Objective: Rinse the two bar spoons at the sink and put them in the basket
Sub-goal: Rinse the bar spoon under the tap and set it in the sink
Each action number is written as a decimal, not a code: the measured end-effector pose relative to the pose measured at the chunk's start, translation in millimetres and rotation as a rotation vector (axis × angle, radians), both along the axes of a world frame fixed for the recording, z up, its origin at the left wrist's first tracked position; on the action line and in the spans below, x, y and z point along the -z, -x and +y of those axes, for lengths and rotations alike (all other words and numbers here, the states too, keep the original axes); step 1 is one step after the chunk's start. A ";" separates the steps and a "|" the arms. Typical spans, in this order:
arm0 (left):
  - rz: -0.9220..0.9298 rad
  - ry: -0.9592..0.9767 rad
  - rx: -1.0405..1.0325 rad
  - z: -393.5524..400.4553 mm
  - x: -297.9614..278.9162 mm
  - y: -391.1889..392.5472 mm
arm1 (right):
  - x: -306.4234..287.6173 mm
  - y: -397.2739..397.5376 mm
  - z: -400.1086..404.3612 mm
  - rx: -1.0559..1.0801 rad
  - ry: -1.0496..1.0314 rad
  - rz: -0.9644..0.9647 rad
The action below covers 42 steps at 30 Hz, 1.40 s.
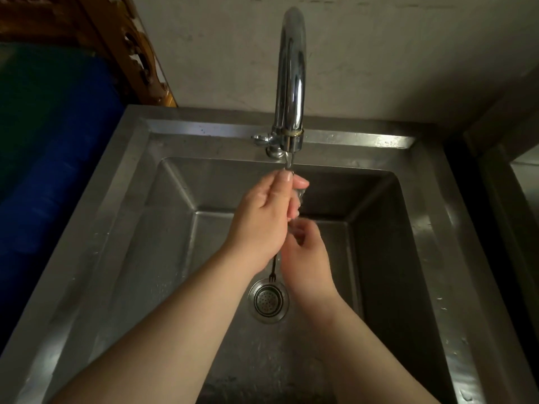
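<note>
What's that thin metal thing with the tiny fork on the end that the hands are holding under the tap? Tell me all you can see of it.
It is a bar spoon, a slim dark metal rod ending in a small pronged fork that hangs just above the sink's drain strainer. It stands nearly upright under the faucet. The left hand pinches its top near the spout, and the right hand closes around the shaft lower down. Water runs over the fingers. Its bowl is hidden, and a second spoon cannot be made out.

Left hand (264, 212) above right hand (306, 258), fingers apparently pinched.
</note>
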<state>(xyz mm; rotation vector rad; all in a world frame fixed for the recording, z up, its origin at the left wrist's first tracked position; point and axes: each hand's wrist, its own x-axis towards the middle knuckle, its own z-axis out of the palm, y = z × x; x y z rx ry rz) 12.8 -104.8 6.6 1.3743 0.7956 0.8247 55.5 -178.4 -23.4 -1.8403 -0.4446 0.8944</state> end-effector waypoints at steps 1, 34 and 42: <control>-0.010 0.033 -0.008 0.0 0.6 -0.7 | -4.3 -0.9 1.1 -0.042 -0.056 0.015; -0.084 0.457 -0.342 7.2 20.9 13.3 | -27.4 -46.6 19.4 -0.480 0.041 -0.286; -0.152 0.536 -0.408 1.3 25.3 7.3 | -30.8 -50.2 22.6 -0.553 0.089 -0.518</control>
